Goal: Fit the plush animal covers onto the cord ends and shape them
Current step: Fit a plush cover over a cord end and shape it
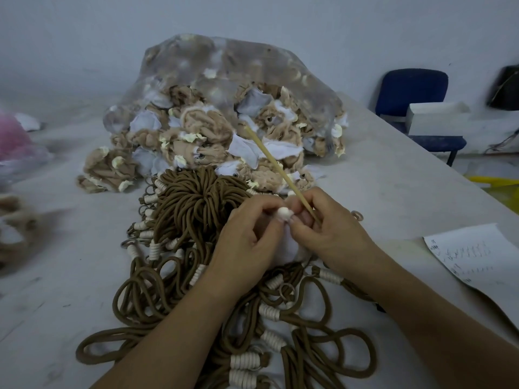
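While your left hand [250, 237] and right hand [331, 234] meet over the brown cords [182, 209] | left grip: pinching the white plush cover [283, 214] | right grip: pinching same cover, wooden stick [275, 161] tucked in fingers | cover: between your fingertips, above cord pile on surface [56, 290]

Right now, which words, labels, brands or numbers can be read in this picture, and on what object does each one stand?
Sheet of paper on the right: handwritten marks in rows, too blurred to read.
No readable text elsewhere: none on the plastic bag, the white box or the cords.
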Demonstrator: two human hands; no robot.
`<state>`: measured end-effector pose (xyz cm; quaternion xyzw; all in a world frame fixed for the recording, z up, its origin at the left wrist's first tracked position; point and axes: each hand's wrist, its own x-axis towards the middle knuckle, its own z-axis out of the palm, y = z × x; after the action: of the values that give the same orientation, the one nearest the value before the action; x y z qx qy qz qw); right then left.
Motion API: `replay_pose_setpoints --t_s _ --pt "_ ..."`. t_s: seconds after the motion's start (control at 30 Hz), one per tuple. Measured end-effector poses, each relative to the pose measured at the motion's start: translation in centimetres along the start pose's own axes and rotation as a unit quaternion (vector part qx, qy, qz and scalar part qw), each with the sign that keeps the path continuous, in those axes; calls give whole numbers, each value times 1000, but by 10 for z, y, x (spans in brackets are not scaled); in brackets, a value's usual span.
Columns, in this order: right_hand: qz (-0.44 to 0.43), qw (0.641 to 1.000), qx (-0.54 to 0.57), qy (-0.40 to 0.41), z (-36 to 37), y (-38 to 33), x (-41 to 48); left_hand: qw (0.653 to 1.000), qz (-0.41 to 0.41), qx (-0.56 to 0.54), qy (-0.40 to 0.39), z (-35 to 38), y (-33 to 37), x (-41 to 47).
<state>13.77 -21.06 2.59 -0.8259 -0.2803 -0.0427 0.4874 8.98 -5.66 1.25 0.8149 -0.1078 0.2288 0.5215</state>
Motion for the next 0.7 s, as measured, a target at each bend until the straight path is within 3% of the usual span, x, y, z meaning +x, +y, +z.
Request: replay_pose_setpoints --t_s 0.07,0.2,0.27,0.4,0.53,0.7 --pt "-14 999 -34 21 2 -2 -1 1000 7 24 18 1 2 -1" --pt "-81 984 -146 54 4 -6 -2 986 100 92 95 3 2 3" --pt "-111 975 -181 67 6 -8 -2 982 98 114 114 3 1 4" --pt "-178 952 -234 91 9 -14 -2 993 21 62 97 2 -1 3" --pt "-223 937 -260 73 8 -15 -1 992 -83 -70 58 2 -3 6" --pt "-189 962 -186 64 10 -6 -1 978 -131 -158 29 -4 -5 6"
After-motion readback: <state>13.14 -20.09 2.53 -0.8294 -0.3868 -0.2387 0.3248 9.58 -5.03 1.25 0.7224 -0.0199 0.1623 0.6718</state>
